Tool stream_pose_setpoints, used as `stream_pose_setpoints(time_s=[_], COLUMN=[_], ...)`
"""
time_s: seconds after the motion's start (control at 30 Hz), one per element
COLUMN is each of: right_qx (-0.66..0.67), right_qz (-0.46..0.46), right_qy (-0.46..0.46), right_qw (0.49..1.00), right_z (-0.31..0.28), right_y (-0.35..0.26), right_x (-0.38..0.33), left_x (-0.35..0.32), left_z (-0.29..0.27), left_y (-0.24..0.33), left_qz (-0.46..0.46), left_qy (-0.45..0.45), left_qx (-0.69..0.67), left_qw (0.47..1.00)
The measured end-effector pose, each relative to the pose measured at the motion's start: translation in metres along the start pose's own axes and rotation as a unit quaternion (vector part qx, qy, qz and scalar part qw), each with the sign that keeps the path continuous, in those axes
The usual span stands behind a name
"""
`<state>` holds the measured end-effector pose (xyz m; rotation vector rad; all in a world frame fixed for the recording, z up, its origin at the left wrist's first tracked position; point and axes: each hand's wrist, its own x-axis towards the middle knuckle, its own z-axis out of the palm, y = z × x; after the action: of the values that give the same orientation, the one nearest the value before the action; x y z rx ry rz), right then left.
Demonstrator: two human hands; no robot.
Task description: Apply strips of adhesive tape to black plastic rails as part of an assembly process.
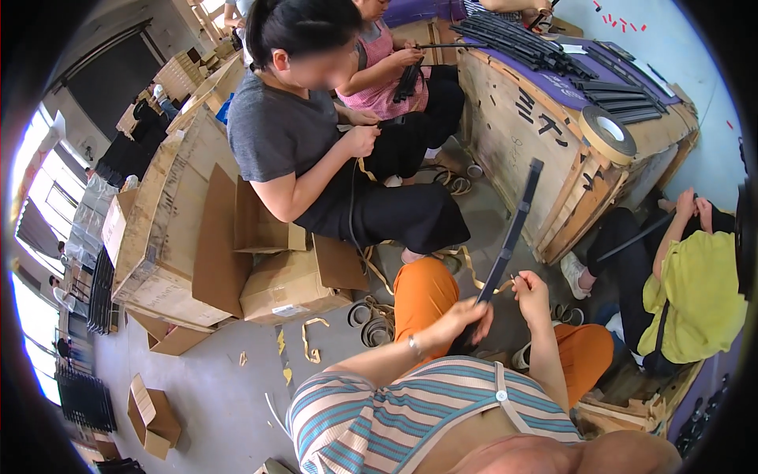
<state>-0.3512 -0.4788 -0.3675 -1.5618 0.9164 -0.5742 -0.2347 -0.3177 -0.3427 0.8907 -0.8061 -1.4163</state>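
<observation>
My left hand (466,320) is closed around the lower part of a long, flat black strip (511,231), which slants up and away over my lap. Beside it, my right hand (531,295) pinches the end of a narrow tan ribbon (500,290) that looks like peel-off tape backing. That ribbon runs behind the black strip, and a curled length of it shows on the strip's left side. The lower end of the strip is partly hidden by my left hand. My orange trousers (426,294) lie under both forearms.
Ahead, a wooden crate (505,134) carries piled black strips (521,49) and a tape roll (607,134). Co-workers sit in front and at right, handling black strips. Open cardboard boxes (288,288) stand at left; coiled tan ribbon (373,321) lies on the floor.
</observation>
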Motion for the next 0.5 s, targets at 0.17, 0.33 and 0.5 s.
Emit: stream_pose_setpoints(time_s=[0.17,0.33,0.5], right_qx=[0.038,0.142,0.271], right_qz=[-0.061,-0.103,-0.164], right_qy=[-0.041,-0.104,-0.131], right_qw=[0.997,0.979,0.939], right_z=[-0.005,-0.002,0.015], right_y=[-0.006,-0.03,-0.068], right_x=[-0.002,-0.022,-0.052], left_x=[-0.039,-0.002,0.037], left_z=[0.001,0.01,0.029], left_y=[-0.041,0.004,0.014], left_qz=[-0.088,-0.045,0.09], left_qy=[0.094,0.165,0.244], left_qx=[0.053,0.089,0.233], left_qw=[0.99,0.981,0.937])
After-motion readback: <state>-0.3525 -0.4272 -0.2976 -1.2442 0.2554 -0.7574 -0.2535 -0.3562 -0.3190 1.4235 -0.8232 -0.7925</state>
